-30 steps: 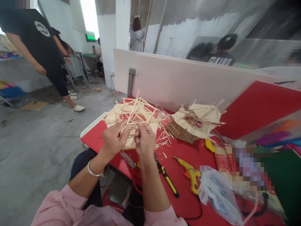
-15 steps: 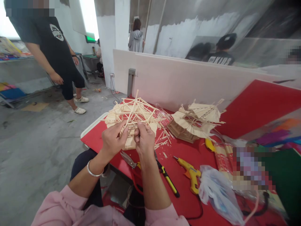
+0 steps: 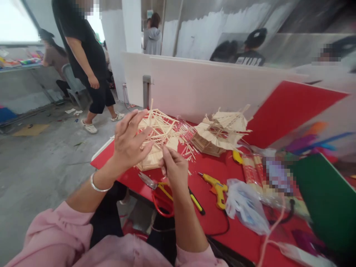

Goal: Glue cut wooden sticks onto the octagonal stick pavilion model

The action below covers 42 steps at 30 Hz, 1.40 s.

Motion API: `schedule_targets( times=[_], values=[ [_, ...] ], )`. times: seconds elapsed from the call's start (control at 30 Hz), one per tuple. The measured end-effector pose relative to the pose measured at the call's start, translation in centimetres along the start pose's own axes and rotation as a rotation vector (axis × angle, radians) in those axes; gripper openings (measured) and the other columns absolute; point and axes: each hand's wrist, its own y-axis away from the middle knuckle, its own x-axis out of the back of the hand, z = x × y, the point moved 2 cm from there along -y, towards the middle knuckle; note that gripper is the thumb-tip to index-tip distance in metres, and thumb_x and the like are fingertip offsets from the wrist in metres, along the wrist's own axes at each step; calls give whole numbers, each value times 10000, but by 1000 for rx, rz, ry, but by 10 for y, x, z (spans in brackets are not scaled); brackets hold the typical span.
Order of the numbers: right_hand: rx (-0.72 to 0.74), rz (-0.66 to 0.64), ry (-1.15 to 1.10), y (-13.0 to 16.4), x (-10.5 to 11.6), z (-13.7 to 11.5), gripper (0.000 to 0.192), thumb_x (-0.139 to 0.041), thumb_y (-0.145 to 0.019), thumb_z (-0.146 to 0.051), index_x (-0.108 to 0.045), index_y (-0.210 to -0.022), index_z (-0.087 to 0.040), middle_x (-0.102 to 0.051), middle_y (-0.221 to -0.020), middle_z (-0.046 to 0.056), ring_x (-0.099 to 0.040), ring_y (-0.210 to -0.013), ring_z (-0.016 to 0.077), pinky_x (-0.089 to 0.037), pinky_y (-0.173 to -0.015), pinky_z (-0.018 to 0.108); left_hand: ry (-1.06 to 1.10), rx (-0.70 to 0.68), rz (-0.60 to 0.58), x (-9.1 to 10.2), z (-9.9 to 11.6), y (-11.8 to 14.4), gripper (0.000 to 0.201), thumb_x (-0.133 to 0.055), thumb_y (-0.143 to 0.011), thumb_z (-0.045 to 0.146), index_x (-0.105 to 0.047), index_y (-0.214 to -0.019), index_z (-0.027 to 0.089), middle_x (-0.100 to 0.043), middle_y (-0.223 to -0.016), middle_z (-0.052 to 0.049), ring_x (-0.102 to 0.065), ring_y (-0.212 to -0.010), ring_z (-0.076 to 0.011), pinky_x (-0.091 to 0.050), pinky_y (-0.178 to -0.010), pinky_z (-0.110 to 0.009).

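Pink sleeves at the bottom of the shot, then the two hands up over the near edge of the red worktop. Looks like the person is mid-assembly on a stick model, a roof-like frame of thin wooden sticks sitting at the near left corner of the worktop.

The left hand is spread wide, fingers fanned out and lifted, palm side toward the model; its fingertips seem to be just brushing or hovering at the sticks, not gripping anything. The right hand is pinched together at the fingertips right at the model's lower edge. It's probably nipping a single stick, but that's too small to make out, so hard to tell what's actually in there.

Judging by that, the step in hand is placing or nudging one stick into the frame, and the next move would want a steady left hand on the frame and a careful fingertip push, since the thing looks fragile.

Just past the hands: red-handled scissors, a yellow and black cutter, a yellow glue gun, a crumpled plastic bag. Farther back there's a second stick model and loose sticks. Beyond the white partition, a person in black stands on the concrete floor.
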Motion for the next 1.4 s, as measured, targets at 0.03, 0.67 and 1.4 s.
schedule_targets(
  times=[0.03,0.67,1.4],
  values=[
    [62,87,182,7,21,3,409,-611,-836,-542,-726,-1018,-195,-652,-620,-15,-505,-454,101,-427,-485,236,-3,-43,-30,0,-1,-4,262,-713,-814,311,-693,-1069,253,-482,-1515,-79,-400,-1410,-346,-347,-1123,-569],
    [-494,381,1261,24,221,60,307,-598,-716,-394,-697,-928,-194,-728,-813,149,-697,-864,376,-514,-721,430,49,-72,-292,-8,-10,-36,203,-563,-906,254,-751,-837,217,-591,-1408,-65,-442,-1376,-292,-335,-1123,-503],
    [252,439,706,37,74,-42,493,-718,-640,-681,-536,-696,-225,-555,-572,-23,-492,-520,134,-390,-538,271,-14,-144,-846,-38,6,-96,226,-721,-520,71,-570,-446,223,-535,-453,-10,-510,-516,-176,-339,-505,-313]
  ],
)
